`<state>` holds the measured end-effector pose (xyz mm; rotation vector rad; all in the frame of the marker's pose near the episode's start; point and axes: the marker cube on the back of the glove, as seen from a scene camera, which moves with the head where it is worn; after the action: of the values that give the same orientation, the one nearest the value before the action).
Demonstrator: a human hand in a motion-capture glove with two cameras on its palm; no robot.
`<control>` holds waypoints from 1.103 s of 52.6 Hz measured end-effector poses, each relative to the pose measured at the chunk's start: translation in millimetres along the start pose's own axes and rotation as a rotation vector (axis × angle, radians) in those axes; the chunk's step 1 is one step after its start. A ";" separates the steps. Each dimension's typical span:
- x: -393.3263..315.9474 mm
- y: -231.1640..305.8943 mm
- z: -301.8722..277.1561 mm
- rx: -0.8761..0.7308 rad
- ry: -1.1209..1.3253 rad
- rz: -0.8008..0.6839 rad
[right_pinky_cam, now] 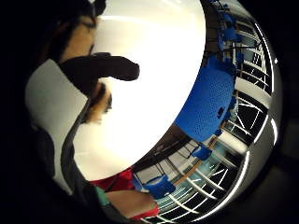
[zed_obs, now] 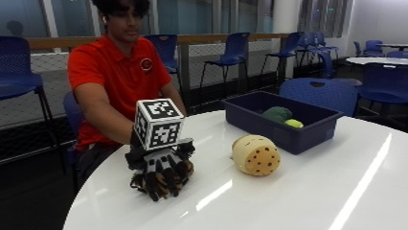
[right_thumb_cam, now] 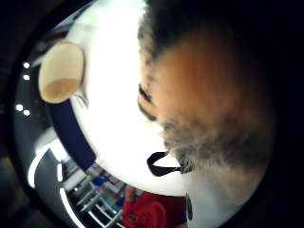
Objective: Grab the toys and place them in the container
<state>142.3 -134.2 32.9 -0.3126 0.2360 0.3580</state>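
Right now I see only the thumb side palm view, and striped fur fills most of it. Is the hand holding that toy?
Observer: Yes. The outside view shows the hand with fingers curled over the striped toy, low on the table.
Operator: Is the container empty?
Observer: No. A green toy and a small yellow-green one lie in the container.
Operator: Is anything in the way?
Observer: The round cream toy lies on the table between hand and container.
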 end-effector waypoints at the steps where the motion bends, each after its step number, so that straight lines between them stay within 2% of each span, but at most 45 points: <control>1: -0.4 -0.1 -0.1 0.012 0.009 0.005; 7: -3.7 -2.3 -0.7 0.118 0.073 0.038; 15: -9.4 -2.8 -5.1 0.178 0.111 0.019; 23: -27.1 6.2 -16.1 0.173 -0.042 -0.058; 42: -153.9 45.6 -76.8 0.288 -0.086 -0.310; 51: -216.5 57.4 -111.4 0.438 -0.106 -0.449; 58: -264.1 67.0 -134.5 0.435 -0.122 -0.531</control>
<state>-146.2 -200.9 -34.8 0.0813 0.0994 -0.2013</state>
